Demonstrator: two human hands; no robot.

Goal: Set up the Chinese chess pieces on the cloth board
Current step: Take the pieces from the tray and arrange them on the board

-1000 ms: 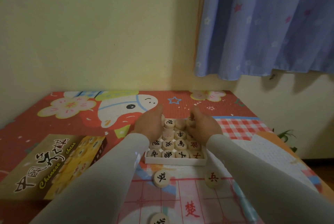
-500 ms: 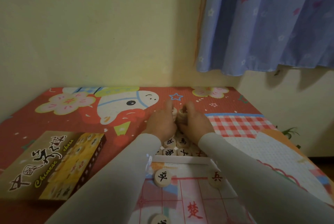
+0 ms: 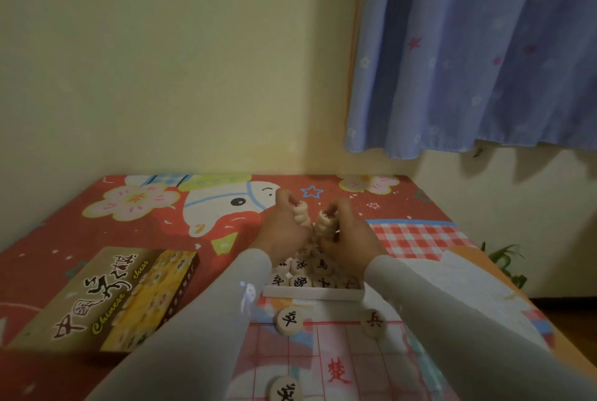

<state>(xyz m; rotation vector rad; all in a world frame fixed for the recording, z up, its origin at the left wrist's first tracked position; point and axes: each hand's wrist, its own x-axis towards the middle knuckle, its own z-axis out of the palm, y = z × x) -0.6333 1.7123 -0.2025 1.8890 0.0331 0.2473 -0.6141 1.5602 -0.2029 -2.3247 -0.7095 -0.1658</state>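
A white tray (image 3: 310,294) of round wooden chess pieces sits just beyond the cloth board (image 3: 332,365). Above the tray's far end, my left hand (image 3: 284,232) grips a short stack of pieces (image 3: 302,216). My right hand (image 3: 349,239) grips a second stack (image 3: 323,223) beside it, tilted, the two stacks nearly touching. On the board lie a black-lettered piece (image 3: 288,321), a red-lettered piece (image 3: 373,322) and another black-lettered piece (image 3: 286,389) at the bottom edge. My sleeves hide the board's sides.
The Chinese chess box (image 3: 106,300) lies to the left on the red cartoon mat (image 3: 129,226). The wall stands close behind the mat. A blue curtain (image 3: 468,61) hangs at the right, and a green plant (image 3: 504,261) sits past the mat's right edge.
Both hands closed on stacks of pieces at the tray's far end and lifted them slightly, coming together over the tray. The camera view tilted up a little.
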